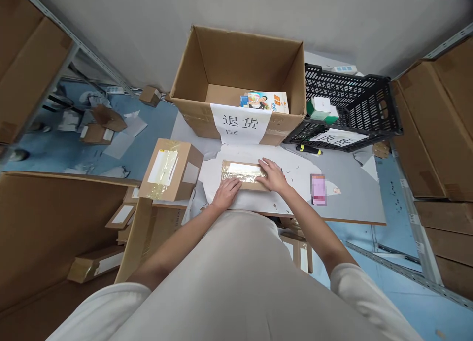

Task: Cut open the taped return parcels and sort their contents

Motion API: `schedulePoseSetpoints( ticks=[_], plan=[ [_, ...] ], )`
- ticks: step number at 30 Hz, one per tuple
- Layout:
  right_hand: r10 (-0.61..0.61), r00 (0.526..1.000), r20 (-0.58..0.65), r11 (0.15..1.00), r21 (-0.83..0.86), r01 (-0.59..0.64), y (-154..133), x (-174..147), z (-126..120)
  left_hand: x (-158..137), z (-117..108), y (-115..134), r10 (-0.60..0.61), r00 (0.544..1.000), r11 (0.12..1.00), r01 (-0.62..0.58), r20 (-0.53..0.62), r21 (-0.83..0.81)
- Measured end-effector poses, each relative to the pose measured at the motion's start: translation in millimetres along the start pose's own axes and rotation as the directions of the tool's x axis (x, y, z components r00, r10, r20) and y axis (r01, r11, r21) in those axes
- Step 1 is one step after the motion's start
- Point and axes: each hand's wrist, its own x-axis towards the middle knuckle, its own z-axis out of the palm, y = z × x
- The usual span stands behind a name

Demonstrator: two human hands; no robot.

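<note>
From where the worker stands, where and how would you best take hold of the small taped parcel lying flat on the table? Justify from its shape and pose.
Grip the small taped parcel by its two short ends, one hand coming in from each side. It lies flat and low with its long side across the body, so the ends are the reachable faces. The left hand and right hand already rest near those ends, on the table.

A large open brown cardboard box (236, 80) stands at the back of the grey table (354, 183), a white paper label (240, 124) with black characters hanging over its front wall and a colourful printed packet (264, 102) inside. Just to its right sits a black plastic lattice crate (351, 107) (a green-and-white carton (322, 109) lies in it). A taped brown cardboard parcel (170, 169) rests at the table's left edge.
</note>
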Motion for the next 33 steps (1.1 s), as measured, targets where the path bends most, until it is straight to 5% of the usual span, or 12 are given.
schedulePoseSetpoints(
  ticks=[9,15,20,25,29,33],
  plan=[
    [-0.093,0.97,0.224,0.897,-0.403,0.18,-22.5,21.0,6.7,-0.1,9.5,-8.0,0.02,1.0,1.0,-0.021,-0.024,-0.018],
    [0.001,0.937,0.35,0.906,-0.398,0.148,-27.6,37.6,-19.9,0.8,13.3,-7.8,0.009,1.0,1.0,-0.009,-0.006,-0.027],
    [0.093,0.953,0.288,0.95,-0.312,0.001,-10.9,63.7,-37.4,0.5,14.5,-9.0,0.003,1.0,1.0,-0.003,-0.011,-0.027],
    [0.16,0.982,0.103,0.961,-0.242,-0.131,2.2,72.1,-29.5,1.2,8.0,-1.4,-0.019,1.0,1.0,0.019,-0.015,-0.007],
    [-0.026,0.993,-0.111,0.956,-0.292,-0.007,-6.8,42.6,-16.0,10.8,-19.2,0.2,-0.04,0.997,0.998,0.037,0.058,0.041],
    [-0.316,0.939,0.134,0.906,-0.249,0.341,-22.9,1.4,-13.7,26.2,-53.3,-28.1,-0.041,0.983,0.996,0.025,0.179,0.091]
  ],
)
